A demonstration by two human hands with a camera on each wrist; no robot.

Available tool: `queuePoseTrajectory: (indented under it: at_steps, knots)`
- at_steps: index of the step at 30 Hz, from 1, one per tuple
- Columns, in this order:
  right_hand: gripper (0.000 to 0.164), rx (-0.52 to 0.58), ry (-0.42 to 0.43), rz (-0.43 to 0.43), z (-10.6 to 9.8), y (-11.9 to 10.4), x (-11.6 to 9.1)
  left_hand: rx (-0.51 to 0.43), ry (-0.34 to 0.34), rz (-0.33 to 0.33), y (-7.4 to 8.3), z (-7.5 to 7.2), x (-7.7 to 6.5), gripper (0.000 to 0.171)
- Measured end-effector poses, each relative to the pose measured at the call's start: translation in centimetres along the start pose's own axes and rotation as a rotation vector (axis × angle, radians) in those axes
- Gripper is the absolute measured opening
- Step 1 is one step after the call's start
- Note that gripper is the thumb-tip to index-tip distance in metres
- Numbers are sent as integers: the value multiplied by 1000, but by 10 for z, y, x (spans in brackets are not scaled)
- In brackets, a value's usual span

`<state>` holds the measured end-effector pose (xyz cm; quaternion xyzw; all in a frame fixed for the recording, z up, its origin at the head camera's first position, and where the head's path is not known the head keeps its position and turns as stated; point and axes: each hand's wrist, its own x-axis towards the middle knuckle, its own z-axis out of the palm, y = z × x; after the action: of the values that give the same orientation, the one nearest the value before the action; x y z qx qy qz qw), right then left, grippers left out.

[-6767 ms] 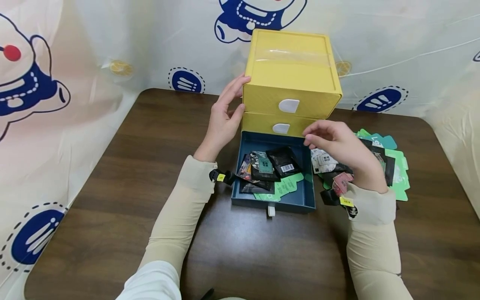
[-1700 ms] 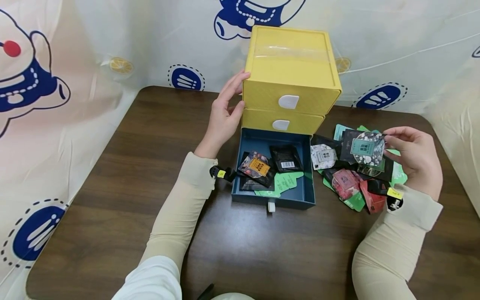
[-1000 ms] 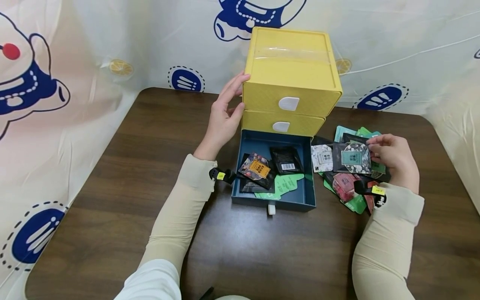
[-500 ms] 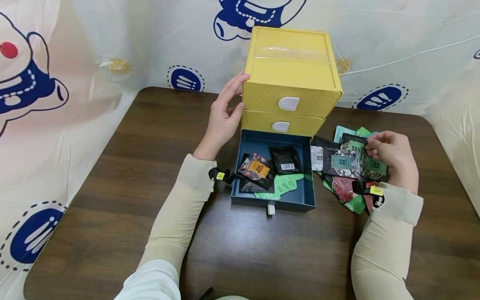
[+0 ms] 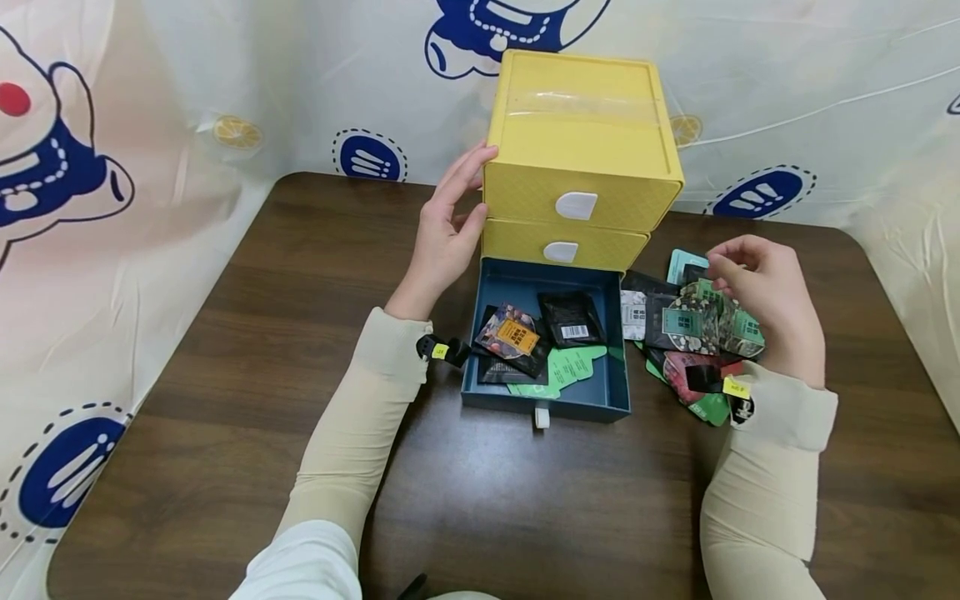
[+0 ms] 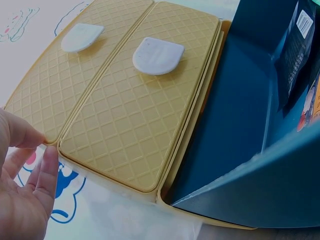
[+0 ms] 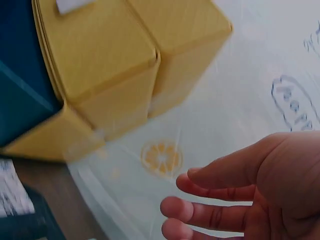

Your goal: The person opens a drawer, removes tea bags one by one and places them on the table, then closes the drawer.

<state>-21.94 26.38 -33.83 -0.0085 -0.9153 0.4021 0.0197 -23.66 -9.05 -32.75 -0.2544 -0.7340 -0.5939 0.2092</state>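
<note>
My left hand [image 5: 445, 229] rests against the left side of the yellow drawer box [image 5: 585, 121], thumb and fingertips at its front edge; the left wrist view shows them by the seam between the two closed drawers. Below them a dark blue drawer [image 5: 611, 398] is pulled out. In it lie a sachet with an orange label [image 5: 517, 333], a black sachet with a barcode [image 5: 572, 317] and green cards [image 5: 573, 367]. My right hand [image 5: 776, 292], fingers loosely bent and holding nothing, hovers above the pile right of the drawer. A black sachet with a teal label [image 5: 684, 323] lies on that pile.
A white-labelled sachet [image 5: 633, 315], a red-pink sachet [image 5: 684, 373] and several green cards are also in the pile, partly under my right hand and wrist. The brown wooden table [image 5: 300, 275] ends at a white printed curtain [image 5: 300, 83] behind the box.
The teal-labelled sachet, in the drawer at first, was carried by my right hand onto the pile and let go. The right hand has since lifted up and left. The left hand has stayed.
</note>
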Motion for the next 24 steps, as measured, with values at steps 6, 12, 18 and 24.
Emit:
queuePoseTrajectory:
  at_steps: [6,12,18,24]
  knots:
    - [18,107,-75,-148,17,-27,1,-8,-3,0,0,-1,0,45]
    - [19,131,-169,-278,36,-52,-2,-11,-7,-10,-1,0,-1,46]
    - [19,123,-272,-357,49,-71,-3,-2,-6,-6,0,-1,-1,46]
    - [18,64,-390,-445,64,-89,7,-2,-7,-2,1,-1,-1,45]
